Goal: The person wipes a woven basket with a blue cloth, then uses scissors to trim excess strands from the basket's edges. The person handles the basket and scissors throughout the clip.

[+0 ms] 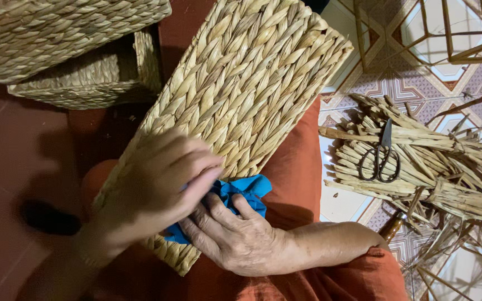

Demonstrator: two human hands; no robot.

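Hands: left hand (152,184) and right hand (235,237) both clench blue cloth (249,189) against woven basket (241,95); tilted basket could slide off lap.

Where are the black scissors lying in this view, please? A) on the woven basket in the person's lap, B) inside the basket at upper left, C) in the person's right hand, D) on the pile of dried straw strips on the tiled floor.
D: the black scissors rest on top of the pile of dried straw strips, off to the side of the woven basket, while both hands are at the blue cloth.
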